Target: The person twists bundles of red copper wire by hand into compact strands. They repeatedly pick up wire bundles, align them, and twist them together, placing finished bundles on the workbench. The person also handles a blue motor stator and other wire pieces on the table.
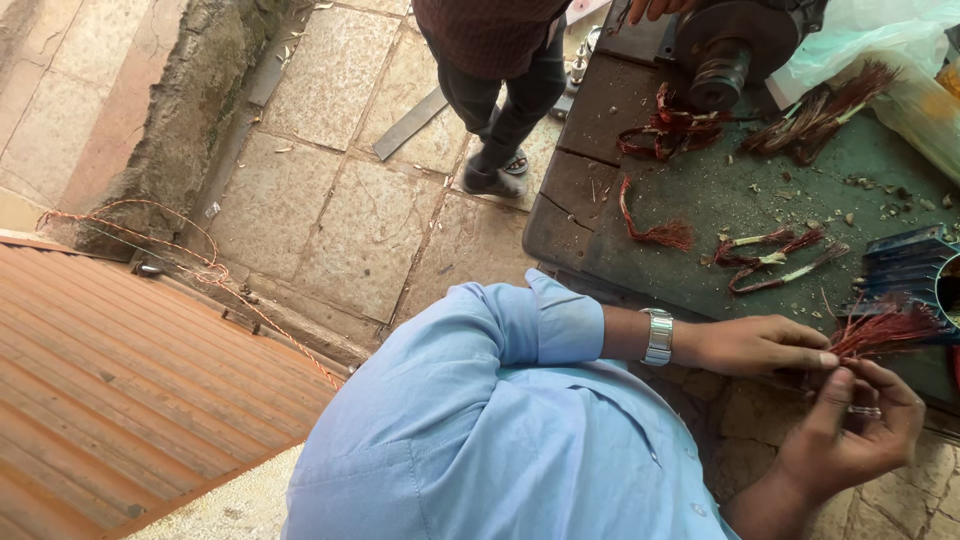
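The left hand (760, 345) pinches the near end of a tuft of reddish copper winding wire (885, 328) between thumb and fingertips, wrist bearing a metal watch (658, 337) below a rolled pale-blue sleeve (520, 330). The right hand (850, 430), ringed on one finger, is curled just beneath and touches the same tuft with its thumb raised toward the strands; it grasps nothing else that shows. The tuft fans out to the right, its far tips reaching a blue finned motor housing (905, 262) at the right edge of the dark workbench (700, 200), so the wire sits at the bench's near right edge, between both hands and that housing.

The likeliest trouble, as I judge it, is the cut ends: the strands look stiff and splayed, and fingers closing on them could be pricked, or a strand could slip free and drop to the stone floor (330, 190) below the bench edge. Pulling while the far tips are caught on the housing could snap thin strands rather than free them; whether they are caught I cannot tell.

Farther out on the bench lie other bundles of the same wire: three small bent ones (775, 255) just beyond the hands, a single one (655, 225) to their left, and larger tangles (672, 125) near a round metal rotor (730, 50) at the far side. Loose scraps could be swept into the work. Another person (505, 70) stands at the far left of the bench, close enough to jostle it.
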